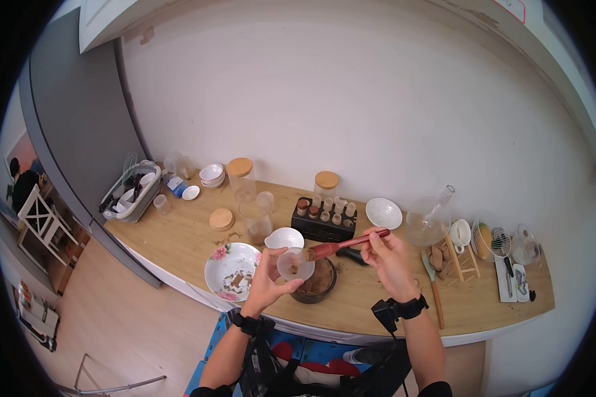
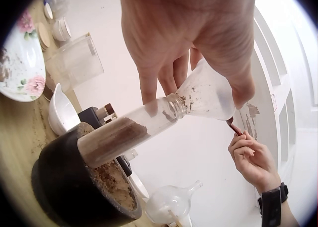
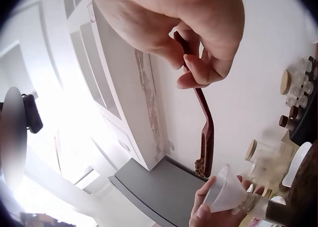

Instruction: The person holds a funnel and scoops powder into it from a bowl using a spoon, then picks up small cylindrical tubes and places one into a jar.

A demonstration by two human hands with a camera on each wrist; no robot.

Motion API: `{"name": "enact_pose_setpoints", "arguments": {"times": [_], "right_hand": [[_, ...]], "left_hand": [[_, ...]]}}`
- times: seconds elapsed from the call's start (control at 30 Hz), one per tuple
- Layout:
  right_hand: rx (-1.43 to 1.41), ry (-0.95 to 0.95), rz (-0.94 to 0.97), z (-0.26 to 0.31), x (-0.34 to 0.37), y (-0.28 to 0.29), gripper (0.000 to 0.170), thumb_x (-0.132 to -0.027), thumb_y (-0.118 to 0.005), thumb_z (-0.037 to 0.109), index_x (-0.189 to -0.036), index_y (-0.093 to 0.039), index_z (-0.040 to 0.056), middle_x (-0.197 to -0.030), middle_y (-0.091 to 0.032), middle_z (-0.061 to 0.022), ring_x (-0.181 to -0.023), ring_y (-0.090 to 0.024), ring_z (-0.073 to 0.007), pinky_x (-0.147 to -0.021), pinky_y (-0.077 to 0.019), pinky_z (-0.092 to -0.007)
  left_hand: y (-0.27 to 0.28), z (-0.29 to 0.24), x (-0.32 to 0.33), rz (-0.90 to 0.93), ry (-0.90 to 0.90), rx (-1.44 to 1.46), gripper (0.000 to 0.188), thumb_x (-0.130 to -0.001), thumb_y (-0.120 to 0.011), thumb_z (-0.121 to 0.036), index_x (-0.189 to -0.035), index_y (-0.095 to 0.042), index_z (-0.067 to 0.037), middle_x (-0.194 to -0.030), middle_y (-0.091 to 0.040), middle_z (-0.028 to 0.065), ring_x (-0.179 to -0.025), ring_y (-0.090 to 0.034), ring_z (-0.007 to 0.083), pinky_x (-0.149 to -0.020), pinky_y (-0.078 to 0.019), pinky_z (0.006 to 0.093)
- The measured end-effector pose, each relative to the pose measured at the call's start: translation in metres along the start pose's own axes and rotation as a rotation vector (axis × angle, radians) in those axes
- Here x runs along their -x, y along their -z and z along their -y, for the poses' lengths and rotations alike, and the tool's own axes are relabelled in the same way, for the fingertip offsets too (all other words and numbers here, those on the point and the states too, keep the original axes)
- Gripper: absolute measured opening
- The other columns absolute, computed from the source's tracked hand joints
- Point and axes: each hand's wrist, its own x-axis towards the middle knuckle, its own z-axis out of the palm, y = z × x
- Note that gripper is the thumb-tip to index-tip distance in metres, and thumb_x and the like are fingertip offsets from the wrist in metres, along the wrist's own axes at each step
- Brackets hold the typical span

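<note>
Because the left hand (image 1: 265, 284) covered part of the frosted funnel (image 2: 211, 95), some of its cone was hidden; the fingers were curled around it, though whether they also gripped the tube (image 2: 119, 137) below could not be told. Whether the tube's foot touched the black bowl (image 2: 64, 177) was unclear too. Brown powder partly filled the clear tube, and crumbly brown material lay in the thick-walled bowl near the front edge of the tabletop (image 1: 473, 298). Brown flecks clung to the funnel. With its fingers, the right hand (image 1: 391, 264) pinched the slim handle of a dark red scoop (image 1: 338, 247), whose trough-shaped tip carried a rough clump just beside the funnel's wide mouth. Brown scraps lay in the flowered plate (image 1: 212, 266), left of the bowl along the same edge. Toward the back edge stood a black rack (image 1: 311, 229) of small vials, their contents hard to make out.
</note>
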Motion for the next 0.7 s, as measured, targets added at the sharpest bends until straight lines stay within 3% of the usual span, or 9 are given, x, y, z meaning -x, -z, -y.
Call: {"name": "enact_pose_setpoints", "arguments": {"times": [0.17,0.53,0.7], "right_hand": [[0.086,-0.037,0.079,-0.016,0.001,-0.008,0.017,-0.097,-0.054,0.017,-0.104,-0.058,0.0018,-0.081,-0.058,-0.0036,-0.069,-0.053,-0.0091,-0.057,-0.0395,-0.0215],[0.258,0.069,0.211,-0.016,0.005,-0.022,0.017,-0.097,-0.053,0.014,-0.107,-0.057,0.0011,-0.085,-0.056,-0.0032,-0.073,-0.053,-0.0095,-0.059,-0.039,-0.022],[0.453,0.114,0.283,-0.019,0.008,-0.033,0.013,-0.094,-0.054,0.007,-0.105,-0.059,0.0026,-0.085,-0.057,-0.0021,-0.072,-0.055,-0.0091,-0.065,-0.044,-0.0227]], "left_hand": [[-0.002,-0.004,0.001,-0.015,0.02,-0.016,0.073,-0.068,-0.083,-0.008,-0.124,-0.035,-0.004,-0.124,-0.052,0.0175,-0.115,-0.053,0.0242,-0.101,-0.0423,0.0386],[0.001,0.002,-0.001,0.005,-0.008,0.006,0.071,-0.069,-0.083,-0.01,-0.123,-0.036,-0.003,-0.122,-0.053,0.0181,-0.116,-0.053,0.024,-0.101,-0.0417,0.0384],[0.002,0.004,0.001,0.005,-0.016,-0.028,0.071,-0.069,-0.083,-0.01,-0.123,-0.037,-0.003,-0.121,-0.054,0.0174,-0.114,-0.054,0.0232,-0.101,-0.0421,0.038]]}}
